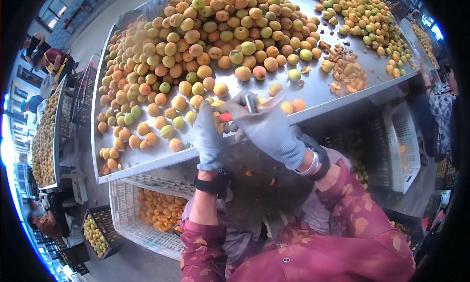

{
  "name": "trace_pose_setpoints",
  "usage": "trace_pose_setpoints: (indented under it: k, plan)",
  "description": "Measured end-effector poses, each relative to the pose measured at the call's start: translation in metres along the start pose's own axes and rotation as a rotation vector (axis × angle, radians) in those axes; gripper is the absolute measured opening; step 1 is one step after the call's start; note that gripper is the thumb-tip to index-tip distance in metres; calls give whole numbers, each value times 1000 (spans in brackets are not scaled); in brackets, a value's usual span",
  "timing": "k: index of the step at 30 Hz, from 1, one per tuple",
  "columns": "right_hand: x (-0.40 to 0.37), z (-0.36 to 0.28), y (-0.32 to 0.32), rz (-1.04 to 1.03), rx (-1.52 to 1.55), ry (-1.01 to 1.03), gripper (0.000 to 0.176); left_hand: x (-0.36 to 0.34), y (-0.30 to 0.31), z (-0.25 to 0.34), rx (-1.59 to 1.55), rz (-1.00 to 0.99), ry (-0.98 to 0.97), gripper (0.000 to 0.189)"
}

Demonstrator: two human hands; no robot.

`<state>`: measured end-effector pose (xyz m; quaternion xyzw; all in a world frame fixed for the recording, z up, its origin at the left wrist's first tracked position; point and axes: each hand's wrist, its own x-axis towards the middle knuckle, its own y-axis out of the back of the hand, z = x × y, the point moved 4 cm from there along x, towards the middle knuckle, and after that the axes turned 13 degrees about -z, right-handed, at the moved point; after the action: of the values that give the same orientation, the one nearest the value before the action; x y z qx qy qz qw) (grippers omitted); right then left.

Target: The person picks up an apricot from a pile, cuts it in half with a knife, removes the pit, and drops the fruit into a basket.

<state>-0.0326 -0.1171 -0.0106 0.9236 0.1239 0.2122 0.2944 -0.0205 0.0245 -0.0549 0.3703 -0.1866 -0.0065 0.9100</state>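
Observation:
Both my hands wear pale grey gloves and meet over the near edge of the metal table [161,162]. My right hand [269,130] is closed on a small hand tool with a metal part [251,103] and a red part [225,117]; its exact kind is hard to make out. My left hand [208,132] is closed close beside the red part, and its fingers hide what they hold. Just beyond the hands lie loose apricots [221,90], at the foot of a large heap of apricots [215,27].
Apricot flesh and scraps [350,74] lie to the right, before a second heap [367,17]. Below the table stand a white crate [125,218] of apricot halves and another white crate [404,145]. A co-worker's gloved hand [155,7] touches the heap's far left.

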Motion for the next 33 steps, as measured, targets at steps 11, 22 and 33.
trace_pose_setpoints:
  k: [11, 22, 33]
  plan:
    - [2, 3, 20, -124, 690, -326, 29, 4, -11, -18, -1302, -100, 312, 33]
    - [-1, 4, 5, -25, 787, -363, 16, -3, -8, -27, -563, -62, -25, 40]
    - [-4, -1, 3, 12, 871, -273, 18, 5, -7, -18, -1621, 114, 434, 55]
